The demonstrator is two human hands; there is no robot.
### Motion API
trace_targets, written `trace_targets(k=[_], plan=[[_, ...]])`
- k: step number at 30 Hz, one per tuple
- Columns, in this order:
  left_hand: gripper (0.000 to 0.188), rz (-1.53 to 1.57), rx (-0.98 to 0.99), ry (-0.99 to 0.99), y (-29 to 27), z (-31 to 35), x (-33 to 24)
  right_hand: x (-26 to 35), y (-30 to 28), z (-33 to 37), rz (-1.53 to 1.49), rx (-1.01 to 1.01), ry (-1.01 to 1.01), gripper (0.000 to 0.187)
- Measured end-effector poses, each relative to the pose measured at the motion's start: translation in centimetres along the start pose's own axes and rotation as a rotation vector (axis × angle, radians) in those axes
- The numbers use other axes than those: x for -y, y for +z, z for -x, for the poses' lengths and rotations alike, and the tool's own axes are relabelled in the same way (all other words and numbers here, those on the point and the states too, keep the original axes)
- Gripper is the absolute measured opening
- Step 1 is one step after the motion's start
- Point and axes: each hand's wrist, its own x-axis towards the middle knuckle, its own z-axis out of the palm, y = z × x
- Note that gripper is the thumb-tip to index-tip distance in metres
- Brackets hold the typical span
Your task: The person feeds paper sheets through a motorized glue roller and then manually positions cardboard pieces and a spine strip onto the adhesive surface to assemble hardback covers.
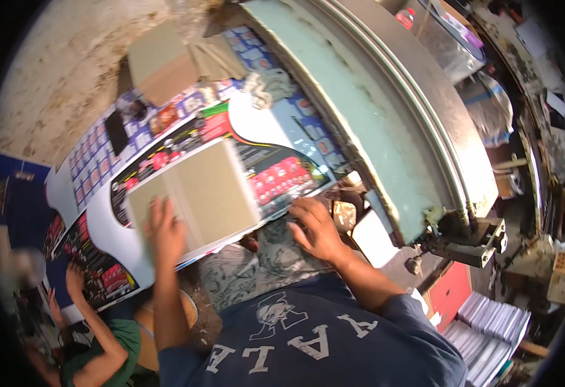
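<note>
A tan cardboard cover [221, 193] with a crease running down it lies in front of me on a printed, colourful sheet [276, 174]. My left hand [166, 229] rests on the cover's left part, fingers stretched out and slightly blurred. To the right of the cover, my right hand [318, 229] hovers by the near edge of the printed sheet. Its thumb stands apart from its loosely bent fingers, and I see nothing held in it. White paper edges show beneath the cover along its right and near sides.
A dark phone-like slab [116, 132], a crumpled cloth [269, 87] and a cardboard piece [161, 61] lie at the far side. A large machine with a pale green bed [360, 129] stands right. A co-worker's hand [75, 282] is at left. Paper stacks [489, 329] sit lower right.
</note>
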Motion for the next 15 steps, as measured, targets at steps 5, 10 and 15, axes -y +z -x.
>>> trace_targets(k=[5,10,15], plan=[[0.065,-0.063,0.125,-0.028,-1.8,1.3,15.5,-12.2,-2.4,18.2,0.251,0.022,0.567,0.049],[0.059,-0.194,0.230,-0.144,-6.8,4.8,29.1,-22.3,-1.4,31.1,0.264,0.131,1.023,0.078],[0.057,-0.303,0.005,-0.197,-9.9,3.0,17.6,-22.8,2.4,35.1,0.137,0.101,1.237,0.091]])
